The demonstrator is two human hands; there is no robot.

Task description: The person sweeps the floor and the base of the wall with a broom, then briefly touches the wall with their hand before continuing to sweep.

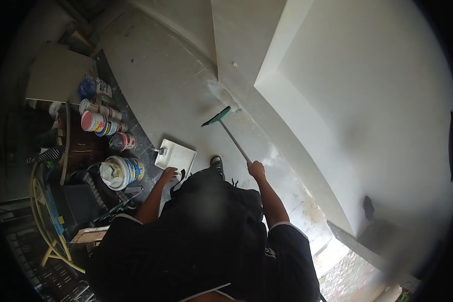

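My right hand (256,169) is closed around the end of a pole whose narrow green and black crosswise head looks like a squeegee (219,116). That head rests against the pale surface ahead of me. On my left side, a shallow white tray (176,155) with a raised rim lies close in front of my legs, with a small grey item at its left edge. My left hand (169,174) hangs at the tray's near edge and overlaps it in this view. Its fingers are loosely bent and apart, and nothing shows in them.
Several paint buckets (122,172) and tubs (93,121) stand along the left, beside a dark chair (80,201) and a yellow-framed item (40,211). A pale board (60,75) leans behind them. The white wall (367,100) runs along the right. My shoe (216,165) shows below me.
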